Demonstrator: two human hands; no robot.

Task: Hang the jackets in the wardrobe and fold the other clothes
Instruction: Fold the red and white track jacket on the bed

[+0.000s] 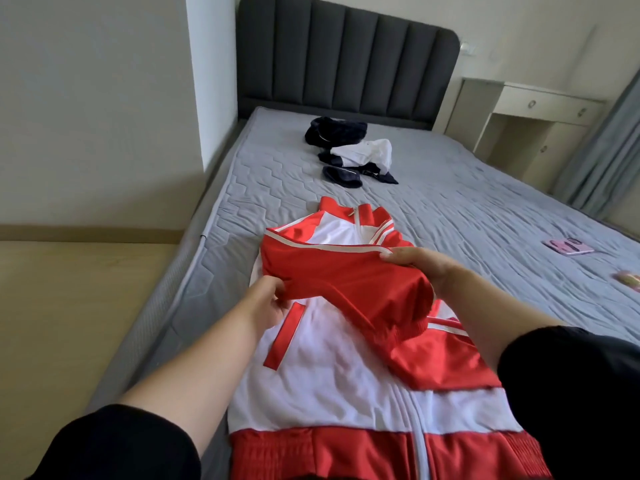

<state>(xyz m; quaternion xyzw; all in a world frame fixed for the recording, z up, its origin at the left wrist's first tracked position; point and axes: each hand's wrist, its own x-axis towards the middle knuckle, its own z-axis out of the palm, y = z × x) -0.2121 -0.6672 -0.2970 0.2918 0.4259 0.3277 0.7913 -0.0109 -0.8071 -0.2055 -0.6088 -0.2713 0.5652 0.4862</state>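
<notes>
Arranging red-and-white zip-front track jacket [322, 375] on grey quilted bed [450, 202] | left hand [268, 303], right hand [419, 265] each gripped its red sleeve [346, 282] | next — likely needed sleeve laid flat.

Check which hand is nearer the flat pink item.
Right: right hand holds the red sleeve, left of the flat pink item; left hand pinches it farther left.

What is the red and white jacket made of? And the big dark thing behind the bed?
The jacket looks like smooth synthetic tracksuit fabric, probably polyester: slightly shiny, with soft folds. The headboard seems padded, covered in matte dark grey cloth with upright channels.
</notes>
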